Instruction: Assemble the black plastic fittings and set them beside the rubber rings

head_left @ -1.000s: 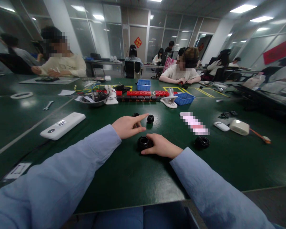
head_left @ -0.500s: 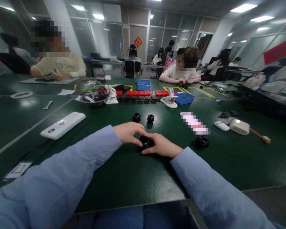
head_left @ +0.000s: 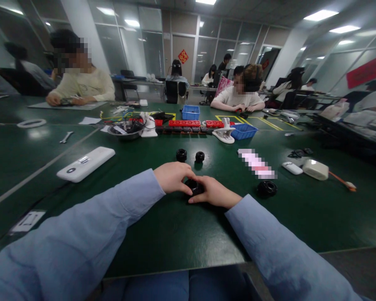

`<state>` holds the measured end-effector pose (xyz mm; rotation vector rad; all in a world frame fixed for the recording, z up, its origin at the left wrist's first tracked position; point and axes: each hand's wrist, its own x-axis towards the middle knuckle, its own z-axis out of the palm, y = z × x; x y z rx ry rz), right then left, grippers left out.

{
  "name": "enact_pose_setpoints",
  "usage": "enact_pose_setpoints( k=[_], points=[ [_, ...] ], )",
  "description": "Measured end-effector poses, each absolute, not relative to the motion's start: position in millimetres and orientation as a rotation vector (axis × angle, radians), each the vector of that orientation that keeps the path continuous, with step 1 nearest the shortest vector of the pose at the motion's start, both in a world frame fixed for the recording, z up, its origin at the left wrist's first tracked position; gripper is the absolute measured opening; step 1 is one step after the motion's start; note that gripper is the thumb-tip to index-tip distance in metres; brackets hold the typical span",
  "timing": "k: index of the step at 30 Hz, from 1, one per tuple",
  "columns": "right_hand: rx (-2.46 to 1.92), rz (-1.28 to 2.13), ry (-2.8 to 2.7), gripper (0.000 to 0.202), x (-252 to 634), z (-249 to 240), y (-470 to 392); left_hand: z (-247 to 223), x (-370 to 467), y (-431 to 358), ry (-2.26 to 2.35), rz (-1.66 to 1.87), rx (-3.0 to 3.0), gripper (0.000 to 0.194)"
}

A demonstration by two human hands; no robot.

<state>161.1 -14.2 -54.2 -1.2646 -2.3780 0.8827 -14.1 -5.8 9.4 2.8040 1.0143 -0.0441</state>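
Observation:
Both of my hands are round one black ring-shaped part (head_left: 194, 187) on the green table. My left hand (head_left: 174, 177) curves over its left and far side, thumb against the near left. On the right side my right hand (head_left: 215, 193) grips it between thumb and fingers. Fingers cover much of the part. Just beyond stand two smaller black parts, one on the left (head_left: 181, 155) and one on the right (head_left: 199, 156). A larger black ring part (head_left: 267, 188) lies to the right of my right hand.
A white power bank (head_left: 86, 164) lies left, near a wrench (head_left: 67, 137). Behind are a metal bowl (head_left: 125, 133), red sockets (head_left: 184, 123), a white clamp (head_left: 224, 134) and blue trays (head_left: 244, 131). A phone (head_left: 256, 163) and white mouse (head_left: 292, 168) are right. People sit across the table.
The view has shifted slightly. My left hand's fingers and thumb have moved a little over the black part, covering more of its opening. My right hand keeps nearly the same hold.

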Motion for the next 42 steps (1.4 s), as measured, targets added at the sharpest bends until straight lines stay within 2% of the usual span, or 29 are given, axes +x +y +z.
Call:
enact_pose_setpoints(
  k=[17, 22, 29, 34, 38, 42],
  points=[
    [-1.303, 0.836, -2.372, 0.053, 160, -58, -9, 7, -6, -20, 1.344, -0.008, 2.826, 0.038],
    [-1.363, 0.747, -2.411, 0.043, 157, -57, -9, 7, -1, -25, 1.497, -0.033, 2.848, 0.048],
    [-1.35, 0.67, -2.453, 0.043, 155, -58, -13, -3, 3, -28, 1.597, 0.038, 2.889, 0.068],
    [-1.359, 0.647, -2.468, 0.042, 154, -55, -15, -7, 3, -28, 1.66, 0.006, 2.861, 0.076],
    [-1.386, 0.64, -2.472, 0.04, 154, -52, -16, -2, -1, -25, 1.722, -0.025, 2.789, 0.072],
    [-1.274, 0.791, -2.431, 0.038, 157, -50, -16, 4, -11, -17, 1.605, 0.089, 2.783, 0.055]
  ],
)
